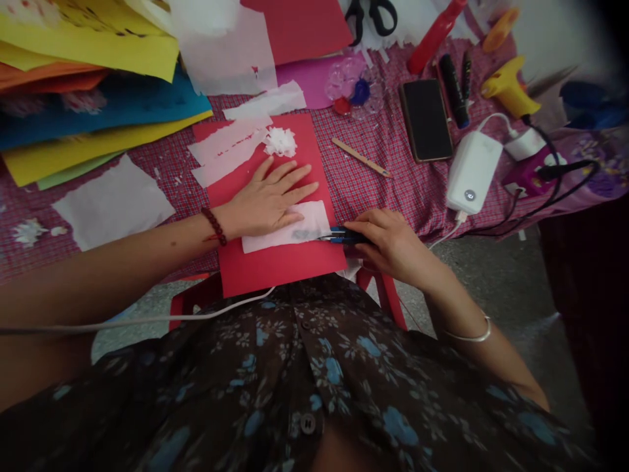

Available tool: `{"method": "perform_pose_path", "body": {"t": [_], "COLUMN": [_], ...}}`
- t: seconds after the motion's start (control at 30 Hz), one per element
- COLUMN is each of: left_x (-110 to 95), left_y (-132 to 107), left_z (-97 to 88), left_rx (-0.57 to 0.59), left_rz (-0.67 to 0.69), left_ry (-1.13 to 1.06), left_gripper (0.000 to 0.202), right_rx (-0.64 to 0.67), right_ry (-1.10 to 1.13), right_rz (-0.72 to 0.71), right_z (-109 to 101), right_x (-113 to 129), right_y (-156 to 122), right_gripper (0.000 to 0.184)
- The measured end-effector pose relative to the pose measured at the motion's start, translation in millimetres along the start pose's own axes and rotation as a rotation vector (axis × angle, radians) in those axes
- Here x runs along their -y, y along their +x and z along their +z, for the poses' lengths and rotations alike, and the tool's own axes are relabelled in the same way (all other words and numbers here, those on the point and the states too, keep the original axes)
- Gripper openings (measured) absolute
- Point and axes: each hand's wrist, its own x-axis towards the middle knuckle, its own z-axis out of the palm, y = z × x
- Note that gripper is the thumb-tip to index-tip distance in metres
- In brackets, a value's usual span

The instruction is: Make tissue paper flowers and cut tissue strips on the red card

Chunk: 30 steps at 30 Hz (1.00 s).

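Observation:
My left hand (275,196) lies flat with fingers spread on a red sheet of paper (280,265), its lower edge over a white strip of paper (265,241). In my right hand (388,239) is a blue and black utility knife (339,235), its thin blade pointing left onto the right part of that white strip. A grey smudge shows on the strip beside the blade tip. Beyond my left fingertips sits a small heap of white paper shreds (280,141). More white strips (226,154) lie left of the heap, one with a row of red marks.
Stacked coloured sheets (108,141) cover the back left. A pencil (361,157), a phone (426,120), a white power bank (474,172) and a yellow glue gun (511,85) lie right. Black-handled scissors (383,16) are at the back. A white cable (196,316) crosses near my lap.

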Motion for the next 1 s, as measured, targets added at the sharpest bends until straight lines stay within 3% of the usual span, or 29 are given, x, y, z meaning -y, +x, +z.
{"method": "perform_pose_path", "body": {"t": [0.43, 0.8, 1.0], "left_x": [-1, -3, -2], "left_y": [1, 2, 0], "left_z": [-1.5, -2.5, -8.7], "left_rx": [-0.002, 0.012, -0.023], "left_rz": [-0.017, -0.034, -0.011], "left_ry": [-0.021, -0.070, -0.045], "left_gripper": [0.061, 0.063, 0.063], "right_rx": [0.075, 0.043, 0.008], "right_ry": [0.010, 0.026, 0.032], "right_rz": [-0.069, -0.050, -0.052], "right_z": [7, 7, 6], "right_x": [10, 22, 16], "right_y": [33, -2, 0], "right_gripper": [0.033, 0.038, 0.037]}}
